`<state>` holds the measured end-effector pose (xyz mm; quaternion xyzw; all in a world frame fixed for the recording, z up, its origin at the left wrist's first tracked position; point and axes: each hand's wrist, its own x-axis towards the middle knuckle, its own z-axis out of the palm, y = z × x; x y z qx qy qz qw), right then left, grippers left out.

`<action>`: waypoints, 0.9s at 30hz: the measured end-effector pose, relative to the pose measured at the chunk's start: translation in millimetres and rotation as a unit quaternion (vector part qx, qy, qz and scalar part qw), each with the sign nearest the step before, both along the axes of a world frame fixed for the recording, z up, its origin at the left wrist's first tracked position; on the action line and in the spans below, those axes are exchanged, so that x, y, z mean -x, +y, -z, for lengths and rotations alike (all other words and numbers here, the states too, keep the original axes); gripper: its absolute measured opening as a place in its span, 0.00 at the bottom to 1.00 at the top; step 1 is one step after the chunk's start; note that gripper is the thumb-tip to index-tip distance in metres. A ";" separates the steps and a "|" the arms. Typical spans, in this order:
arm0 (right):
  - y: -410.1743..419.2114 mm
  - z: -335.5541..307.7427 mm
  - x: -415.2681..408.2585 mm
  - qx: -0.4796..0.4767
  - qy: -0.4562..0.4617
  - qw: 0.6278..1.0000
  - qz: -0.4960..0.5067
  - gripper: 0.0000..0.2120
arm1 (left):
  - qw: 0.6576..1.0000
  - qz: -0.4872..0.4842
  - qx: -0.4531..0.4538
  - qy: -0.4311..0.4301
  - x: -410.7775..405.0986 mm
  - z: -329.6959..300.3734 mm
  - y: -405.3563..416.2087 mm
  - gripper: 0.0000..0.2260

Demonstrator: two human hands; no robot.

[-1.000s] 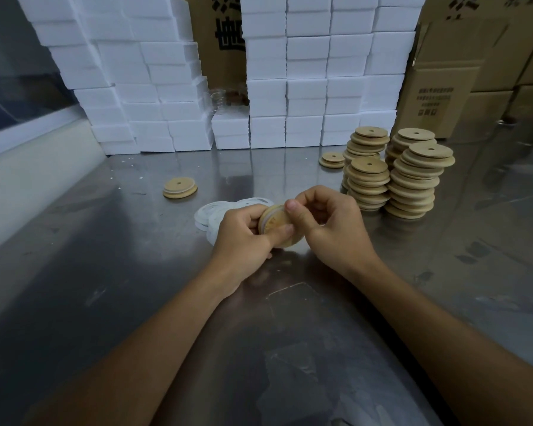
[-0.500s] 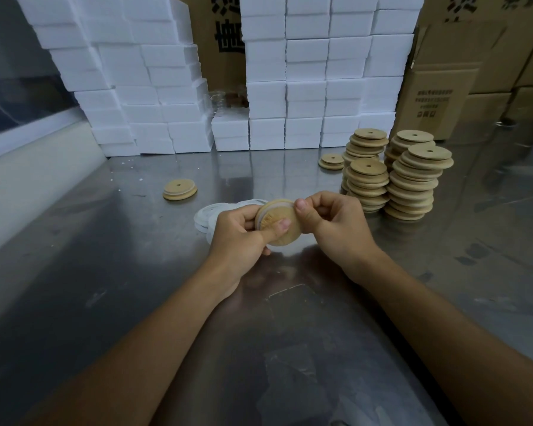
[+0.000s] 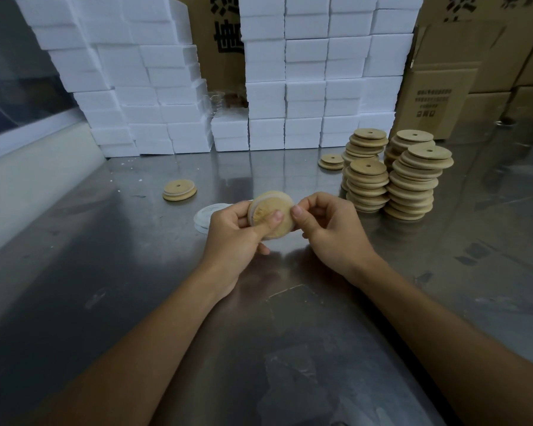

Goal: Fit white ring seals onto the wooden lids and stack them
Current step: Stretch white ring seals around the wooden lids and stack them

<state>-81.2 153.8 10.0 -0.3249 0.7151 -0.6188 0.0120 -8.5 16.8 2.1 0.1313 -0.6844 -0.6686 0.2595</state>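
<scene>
1. The step in hand looks like seating a seal: just above frame centre, the left hand (image 3: pixel 234 238) grips a wooden lid (image 3: pixel 273 215) on edge, thumb across its face and fingers curled behind it, while the right hand (image 3: pixel 330 229) pinches the lid's right rim between thumb and curled fingers.
2. A white ring seal (image 3: pixel 263 198) shows along the lid's upper-left edge; whether it sits fully in its groove all the way round cannot be told, since the hands hide the lower rim.
3. The next move probably calls for turning the lid and pressing the ring home around the rest of the rim, then carrying it to a stack.
4. Loose white rings (image 3: pixel 205 215) lie on the metal table (image 3: pixel 136 272) just left of the left hand, partly hidden by it.
5. Stacks of lids (image 3: pixel 406 176) stand right of centre, some leaning unevenly; adding a lid could tip them, so gentle placement seems wise.
6. A small lid pair (image 3: pixel 179 190) lies left of centre and another low pile (image 3: pixel 331 161) sits by the stacks.
7. White foam blocks (image 3: pixel 305 87) and cardboard boxes (image 3: pixel 443 96) line the top of the frame, well clear of the hands.
</scene>
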 end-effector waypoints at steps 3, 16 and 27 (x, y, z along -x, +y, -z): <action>-1.5 2.6 -1.7 -0.050 0.096 0.992 0.058 0.03 | 0.966 -0.106 0.234 0.038 -1.2 2.2 5.2 0.15; -0.7 -2.1 2.2 -0.082 0.271 0.958 0.052 0.04 | 0.922 -0.165 0.321 0.137 -1.9 3.2 4.8 0.04; -4.8 -1.4 -3.6 0.019 0.141 0.988 0.056 0.07 | 0.980 -0.171 -0.098 0.024 1.7 -13.8 12.8 0.06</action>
